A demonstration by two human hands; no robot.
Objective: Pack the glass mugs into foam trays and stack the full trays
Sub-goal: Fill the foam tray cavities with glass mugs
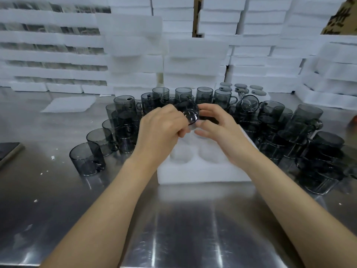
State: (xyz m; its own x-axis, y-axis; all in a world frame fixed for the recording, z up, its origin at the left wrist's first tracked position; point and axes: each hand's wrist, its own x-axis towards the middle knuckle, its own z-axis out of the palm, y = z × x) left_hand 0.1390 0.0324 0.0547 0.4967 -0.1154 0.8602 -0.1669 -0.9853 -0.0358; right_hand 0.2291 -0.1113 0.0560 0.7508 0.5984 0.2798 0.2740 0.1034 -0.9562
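Note:
A white foam tray [201, 171] with round pockets lies on the steel table in front of me. Above its far end, both hands hold one smoky grey glass mug [190, 114], tilted on its side with its base toward me. My left hand [160, 128] grips it from the left. My right hand [216, 126] touches it from the right, fingers partly spread around it. The near pockets of the tray show no glass; the far pockets are hidden by my hands.
Several loose grey mugs [87, 161] stand left of the tray, more behind [222, 97], and stacked ones [309, 120] to the right. Round grey lids [240, 86] lie at the back. Stacks of white foam trays [195, 60] wall off the far side. A dark flat object [7, 151] sits at the left edge.

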